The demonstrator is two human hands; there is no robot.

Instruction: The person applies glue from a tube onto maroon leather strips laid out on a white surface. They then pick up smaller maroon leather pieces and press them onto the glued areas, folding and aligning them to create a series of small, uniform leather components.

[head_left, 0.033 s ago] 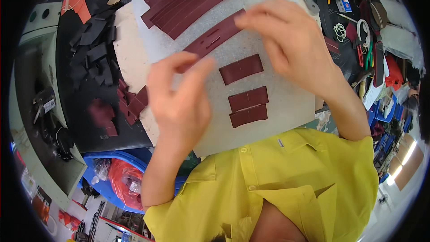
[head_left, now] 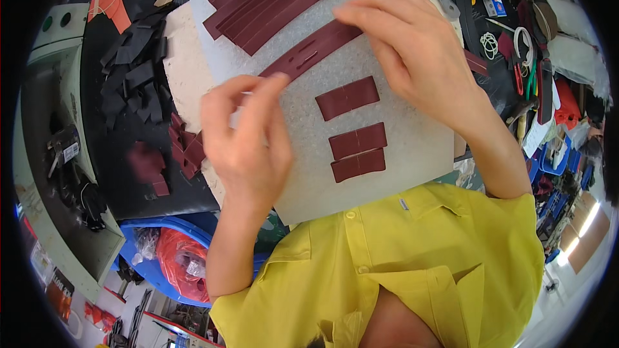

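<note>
A long maroon leather strip with narrow slots near its middle lies slantwise between my two hands. My left hand has thumb and forefinger closed at its lower left end. At the upper right end, my right hand has its fingers together over the strip's edge and covers its tip. Below it are three short maroon leather pieces: one by itself, and two close together, an upper piece and a lower piece. Beyond the strip lies a fanned stack of maroon leather strips.
A pale work board lies under the leather. To the left are black scraps, folded maroon pieces and a blue tub holding a red bag. Tools and cords crowd the right side.
My left hand has shifted slightly left. My right hand's fingertips have moved a little left over the strip, whose right end sits slightly lower.
</note>
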